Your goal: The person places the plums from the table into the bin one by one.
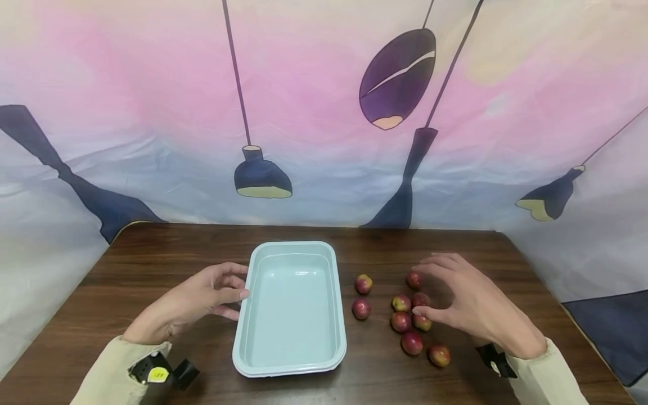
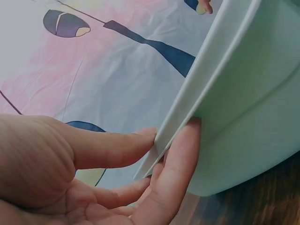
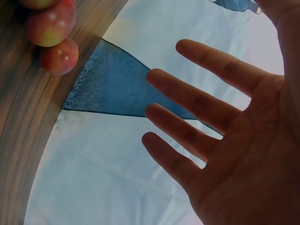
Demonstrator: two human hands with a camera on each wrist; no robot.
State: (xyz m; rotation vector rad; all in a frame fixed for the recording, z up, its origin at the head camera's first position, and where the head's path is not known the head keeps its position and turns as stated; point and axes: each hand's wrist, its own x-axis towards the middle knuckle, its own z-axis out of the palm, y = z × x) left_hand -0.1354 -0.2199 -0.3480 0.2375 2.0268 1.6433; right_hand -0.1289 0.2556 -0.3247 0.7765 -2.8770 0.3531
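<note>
A pale blue rectangular plastic tray (image 1: 289,315) stands on the table with nothing in it. At its left side my left hand (image 1: 215,289) pinches the rim; in the left wrist view the thumb (image 2: 122,147) lies on one face of the rim and the fingers are behind it. Several red and yellow plums (image 1: 412,342) lie to the right of the tray, most of them in a loose cluster. Over the right side of that cluster hovers my right hand (image 1: 466,292). Its fingers (image 3: 197,101) are spread and hold nothing in the right wrist view.
Two plums sit apart from the cluster, nearer the tray, one of them a yellow-topped plum (image 1: 363,284). The dark wooden table (image 1: 177,247) ends at a printed cloth backdrop (image 1: 314,112) behind it. Each wrist wears a dark strap.
</note>
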